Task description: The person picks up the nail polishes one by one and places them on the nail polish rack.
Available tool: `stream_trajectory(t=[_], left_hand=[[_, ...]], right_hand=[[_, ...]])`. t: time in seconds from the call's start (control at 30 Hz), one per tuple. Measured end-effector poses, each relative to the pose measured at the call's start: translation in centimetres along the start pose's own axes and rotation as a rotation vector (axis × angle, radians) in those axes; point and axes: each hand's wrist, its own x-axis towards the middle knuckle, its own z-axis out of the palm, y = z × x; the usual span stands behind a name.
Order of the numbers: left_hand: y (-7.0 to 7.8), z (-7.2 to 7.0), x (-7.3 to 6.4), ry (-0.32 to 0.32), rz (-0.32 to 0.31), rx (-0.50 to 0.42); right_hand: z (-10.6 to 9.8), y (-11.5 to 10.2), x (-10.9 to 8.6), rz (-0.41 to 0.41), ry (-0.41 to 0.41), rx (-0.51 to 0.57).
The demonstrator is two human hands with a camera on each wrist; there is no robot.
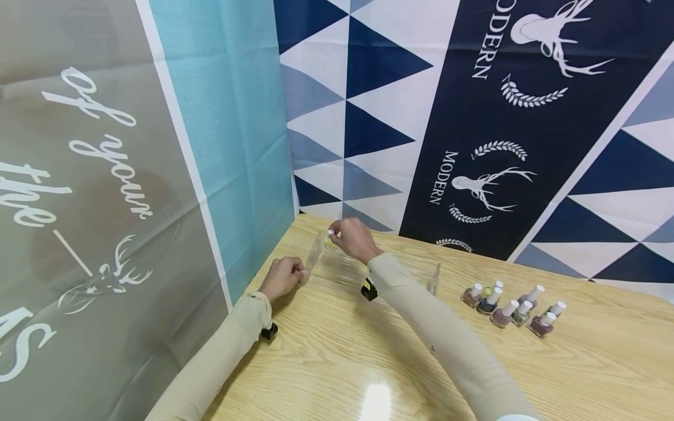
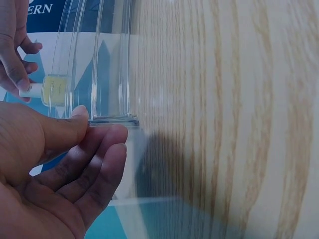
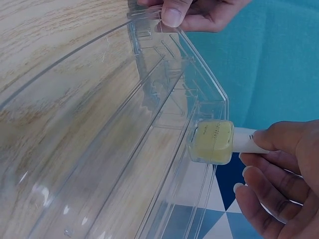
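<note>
A clear tiered plastic rack stands on the wooden table near the back corner. By its white cap, my right hand pinches a nail polish bottle filled with pale yellow polish. The bottle is at the rack's topmost tier, close to the left end panel; whether it bears on the tier I cannot tell. My left hand pinches the front lower corner of that end panel between thumb and fingers, as the left wrist view shows closely.
Several capped nail polish bottles in brown, mauve and dark shades stand grouped on the table, right of the rack. Fabric hangings rise along the left side and behind the table.
</note>
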Motion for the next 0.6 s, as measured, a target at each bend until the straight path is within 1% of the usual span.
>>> stream_trajectory(t=[0.27,0.37,0.5,0.6], left_hand=[[0.1,0.2,0.1,0.004,0.008,0.005],[0.2,0.3,0.1,0.002,0.005,0.006],[0.1,0.3,0.1,0.001,-0.005,0.009],[-0.1,0.1,-0.1,-0.001,-0.006,0.011]], right_hand=[[0.0,0.1,0.0,0.007,0.007,-0.017],[-0.2,0.1,-0.1,0.007,-0.004,-0.014],[-0.9,0.1,-0.4,0.018,-0.034,-0.004],[-1.7,0.1,-0.8,0.018,-0.035,0.002]])
